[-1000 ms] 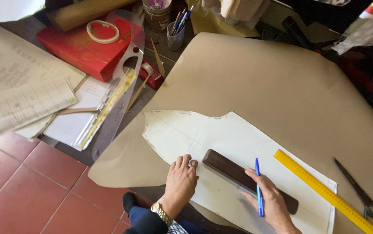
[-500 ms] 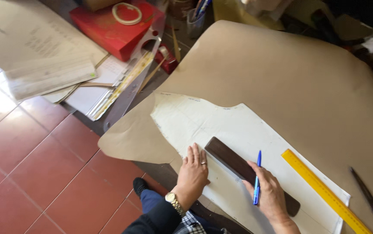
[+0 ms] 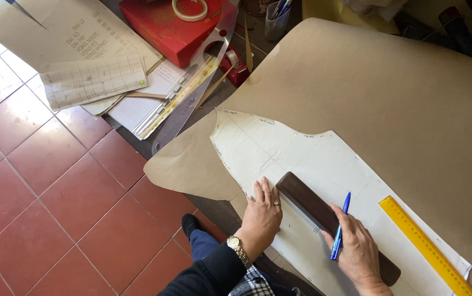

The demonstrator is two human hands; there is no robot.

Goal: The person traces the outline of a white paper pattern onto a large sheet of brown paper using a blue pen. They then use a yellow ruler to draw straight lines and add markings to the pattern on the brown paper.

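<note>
We see our left hand [image 3: 262, 215] pressed flat, fingers spread only a little, on the white paper pattern [image 3: 312, 164], its fingertips just beside the near end of a dark brown bar [image 3: 312, 208]. Our right hand [image 3: 356, 249] rests on that bar and pinches a blue pen [image 3: 340, 227] between thumb and fingers, so it is closed round the pen. The pen's tip points down toward us and its cap end points up and away, its long axis nearly upright in the view, leaning slightly right at the top. The bar's long axis runs on a diagonal from upper left, by our left hand, to lower right, where its far end shows past the right wrist. The pattern lies on a large sheet of brown paper [image 3: 389, 93] and stretches along the same diagonal. A yellow ruler [image 3: 425, 244] lies on the pattern to the right of the bar, roughly parallel to it and apart from it

At the top of the view a flat red box [image 3: 162, 30] sits on the table with a roll of tape [image 3: 190, 9] on its lid. Left of it lies a tan sheet with handwriting, and on that a smaller pale gridded sheet [image 3: 93, 79]. A clear curved ruler [image 3: 192, 82] leans from the box toward the table edge
</note>
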